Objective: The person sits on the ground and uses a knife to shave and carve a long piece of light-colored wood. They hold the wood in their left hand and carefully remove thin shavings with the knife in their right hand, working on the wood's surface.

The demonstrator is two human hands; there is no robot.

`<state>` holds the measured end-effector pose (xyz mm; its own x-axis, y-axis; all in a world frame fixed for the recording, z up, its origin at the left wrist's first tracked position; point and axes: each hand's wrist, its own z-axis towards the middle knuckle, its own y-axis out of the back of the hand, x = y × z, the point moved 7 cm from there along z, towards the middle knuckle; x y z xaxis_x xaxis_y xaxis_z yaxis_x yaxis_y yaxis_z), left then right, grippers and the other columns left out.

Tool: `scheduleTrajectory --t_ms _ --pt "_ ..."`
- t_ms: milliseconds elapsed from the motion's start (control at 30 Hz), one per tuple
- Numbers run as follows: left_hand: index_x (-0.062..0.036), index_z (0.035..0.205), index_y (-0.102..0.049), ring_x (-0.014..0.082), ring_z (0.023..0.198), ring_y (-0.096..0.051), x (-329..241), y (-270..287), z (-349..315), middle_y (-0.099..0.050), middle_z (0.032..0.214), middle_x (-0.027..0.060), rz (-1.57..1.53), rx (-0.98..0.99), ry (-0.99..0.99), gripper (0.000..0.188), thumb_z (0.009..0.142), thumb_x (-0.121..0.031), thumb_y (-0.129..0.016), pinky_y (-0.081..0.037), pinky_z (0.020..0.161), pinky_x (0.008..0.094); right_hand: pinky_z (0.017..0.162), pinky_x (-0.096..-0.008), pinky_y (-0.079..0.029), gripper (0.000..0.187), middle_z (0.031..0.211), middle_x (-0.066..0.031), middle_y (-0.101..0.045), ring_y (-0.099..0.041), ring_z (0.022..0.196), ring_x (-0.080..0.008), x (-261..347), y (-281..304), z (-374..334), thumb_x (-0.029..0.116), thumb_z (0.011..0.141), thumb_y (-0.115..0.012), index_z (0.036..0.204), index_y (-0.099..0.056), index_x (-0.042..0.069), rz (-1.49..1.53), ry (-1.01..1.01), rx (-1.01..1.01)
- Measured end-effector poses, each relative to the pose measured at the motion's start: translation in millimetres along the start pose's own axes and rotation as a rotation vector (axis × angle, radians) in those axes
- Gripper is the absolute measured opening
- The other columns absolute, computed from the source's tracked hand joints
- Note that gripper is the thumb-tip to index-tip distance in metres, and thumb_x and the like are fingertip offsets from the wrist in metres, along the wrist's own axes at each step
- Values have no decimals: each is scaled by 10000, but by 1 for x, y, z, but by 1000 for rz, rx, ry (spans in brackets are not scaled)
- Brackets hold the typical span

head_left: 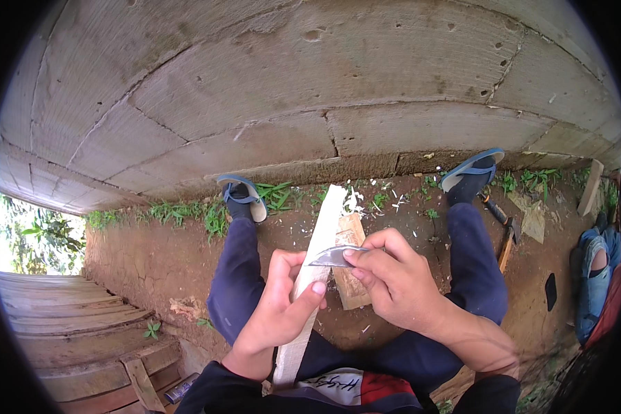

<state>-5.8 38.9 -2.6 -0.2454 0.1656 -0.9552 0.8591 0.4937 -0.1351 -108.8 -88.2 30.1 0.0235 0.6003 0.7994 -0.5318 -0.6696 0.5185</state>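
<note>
A long, pale strip of wood (326, 217) slants up from my lap between my knees. My left hand (279, 307) is closed around its middle, the thumb lying along the near face. In my right hand (401, 286), thumb and fingers pinch a small curved metal blade (332, 257). The blade lies across the strip just above my left thumb, its pointed end towards the left hand; the rest of it is hidden under my right fingers. Behind the strip, a thicker brown wooden block (352, 295) is partly covered by the blade and right hand.
A grey block wall (255, 83) rises ahead, with grass at its foot. White shavings (398, 201) litter the brown soil. Right of my leg lies a hammer-like tool (510, 231); farther right are a black flat object (550, 291) and another person's jeans (593, 303). Planks (76, 324) are at left.
</note>
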Motion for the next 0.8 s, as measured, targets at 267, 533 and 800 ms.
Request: scheduleTrajectory --t_ms 267,533,800 --pt "-40 1194 -299 133 782 -564 -1 -6 -6 -538 1014 123 79 32 -69 363 937 -98 -550 -483 684 278 532 -348 -521 269 947 -96 -532 -639 662 -270 -16 35 14 20 816 -651 1071 -640 105 -168 36 -263" --pt "-28 1171 -339 86 764 -549 -4 4 1 -524 989 74 -21 -36 -37 321 931 -37 -551 -491 664 233 538 -359 -539 215 966 -70 -520 -626 626 -249 13 -13 8 113 827 -644 1042 -637 110 5 95 -29" --pt "-9 1288 -381 152 550 -575 4 17 8 -592 835 110 -84 -176 -165 477 896 -159 -607 -493 458 232 577 -396 -548 234 932 -129 -526 -643 677 -292 8 -13 15 197 780 -653 957 -597 53 -6 121 -51"
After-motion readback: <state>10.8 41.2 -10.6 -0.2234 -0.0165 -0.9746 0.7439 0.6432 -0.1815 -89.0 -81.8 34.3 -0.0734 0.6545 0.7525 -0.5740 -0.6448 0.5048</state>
